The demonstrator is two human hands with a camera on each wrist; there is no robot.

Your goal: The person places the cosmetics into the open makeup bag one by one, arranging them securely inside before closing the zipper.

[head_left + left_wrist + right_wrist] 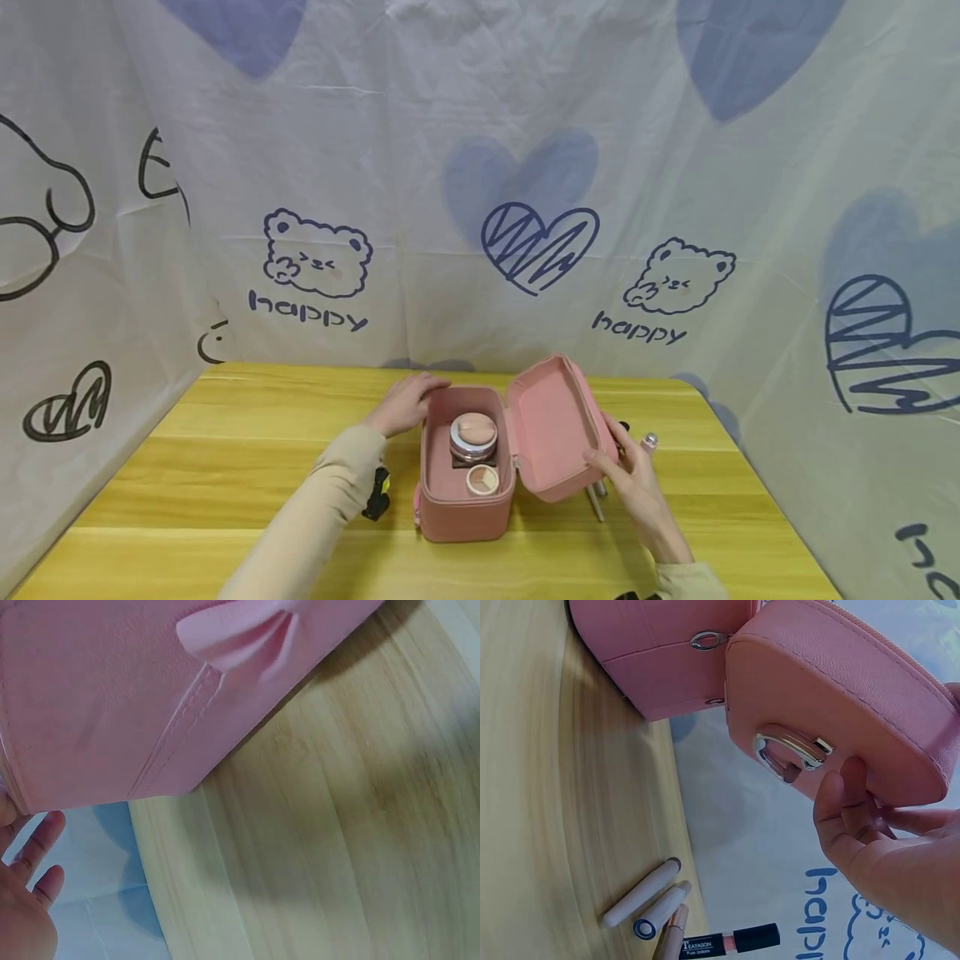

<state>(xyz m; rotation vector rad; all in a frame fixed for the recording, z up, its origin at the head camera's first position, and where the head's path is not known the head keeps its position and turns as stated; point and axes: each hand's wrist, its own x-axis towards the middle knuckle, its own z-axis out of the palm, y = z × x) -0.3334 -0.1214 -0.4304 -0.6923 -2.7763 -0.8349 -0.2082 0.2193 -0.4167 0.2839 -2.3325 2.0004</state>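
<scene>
A pink makeup case [465, 521] stands on the table with its lid [555, 417] swung out to the right. Inside lie a round silver-rimmed compact [472, 452] with a peach puff [476, 428] on top, a dark flat square under it, and a small round three-colour palette [482, 481]. My left hand [405, 406] holds the case's back left rim; the left wrist view shows the side with a pink bow [240, 634]. With thumb on the inner edge and fingers behind, my right hand [637, 482] grips the lid, whose outer face bears a metal-trimmed handle [787, 754].
Behind the lid, on the right of the wooden table [225, 467], lie several slim cosmetic tubes [642, 892] and a black-capped lip gloss [731, 942]. A printed white cloth [420, 167] hangs at the back and sides of the table.
</scene>
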